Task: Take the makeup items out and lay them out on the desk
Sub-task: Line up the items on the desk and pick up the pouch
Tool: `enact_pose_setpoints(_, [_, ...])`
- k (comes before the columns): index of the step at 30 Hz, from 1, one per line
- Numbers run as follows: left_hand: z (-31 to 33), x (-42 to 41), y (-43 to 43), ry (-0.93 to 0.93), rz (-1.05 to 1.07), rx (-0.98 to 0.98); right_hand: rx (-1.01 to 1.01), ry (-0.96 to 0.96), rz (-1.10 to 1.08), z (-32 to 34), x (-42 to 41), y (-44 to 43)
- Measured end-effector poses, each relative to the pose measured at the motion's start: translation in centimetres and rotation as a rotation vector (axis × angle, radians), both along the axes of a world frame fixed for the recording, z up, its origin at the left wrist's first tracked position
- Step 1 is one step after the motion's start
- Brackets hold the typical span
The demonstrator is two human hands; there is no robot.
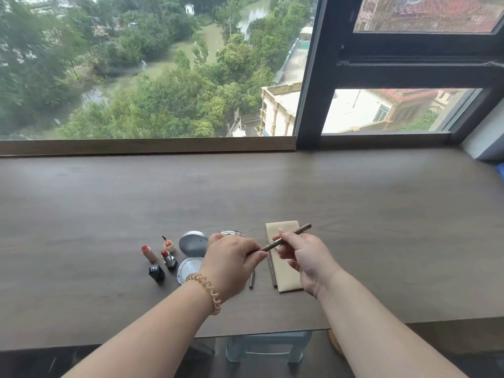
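A thin brown makeup pencil (296,232) is held above the desk by both hands. My left hand (231,255) pinches its near end; my right hand (302,257) grips its middle. Under them lies a beige flat pouch (283,227) and a pencil cap (252,279). To the left stand an open red lipstick (167,258), its black cap (156,272), an orange-topped tube (148,253), a small lip tint with its wand (169,244), and an open silver compact (192,244) with its mirror half (188,268). Another round compact (231,232) is mostly hidden behind my left hand.
The dark wooden desk (381,214) runs along a large window with a black frame (311,77). A stool (267,347) shows below the desk's front edge. A blue object (500,173) sits at the far right.
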State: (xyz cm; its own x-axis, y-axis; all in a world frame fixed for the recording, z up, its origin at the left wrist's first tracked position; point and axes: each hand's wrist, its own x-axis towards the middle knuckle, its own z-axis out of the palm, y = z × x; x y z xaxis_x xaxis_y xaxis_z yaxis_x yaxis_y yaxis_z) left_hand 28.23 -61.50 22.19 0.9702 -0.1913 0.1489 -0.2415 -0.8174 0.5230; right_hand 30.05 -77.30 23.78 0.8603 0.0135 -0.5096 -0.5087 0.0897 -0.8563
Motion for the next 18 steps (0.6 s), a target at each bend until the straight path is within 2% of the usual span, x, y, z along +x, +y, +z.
enact_pose_setpoints(6, [0.6,0.4,-0.2,0.006,-0.021,0.075,-0.035,0.03,-0.089,0.5,0.6,0.4])
enact_pose_setpoints(10, [1.5,1.6,-0.5,0.02,-0.015,0.214,0.049,0.071,-0.224,0.4,1.7,1.2])
enact_pose_setpoints(12, [2.4,2.3,-1.1,0.027,-0.03,0.203,0.071,0.109,-0.268,0.4,2.5,1.6])
enact_pose_setpoints(13, [2.5,2.3,-0.8,0.034,-0.033,0.191,0.103,0.103,-0.352,0.3,3.0,0.2])
enact_pose_setpoints(15, [1.5,1.9,2.8,0.083,0.044,0.176,0.152,0.122,-0.692,0.9,4.5,-5.6])
enact_pose_setpoints(16, [0.9,0.9,5.6,0.115,0.131,0.133,0.124,0.094,-0.84,1.4,5.2,-9.5])
enact_pose_setpoints(18, [0.2,-1.7,10.4,0.154,0.33,0.044,-0.087,-0.002,-0.925,2.7,5.4,-16.7])
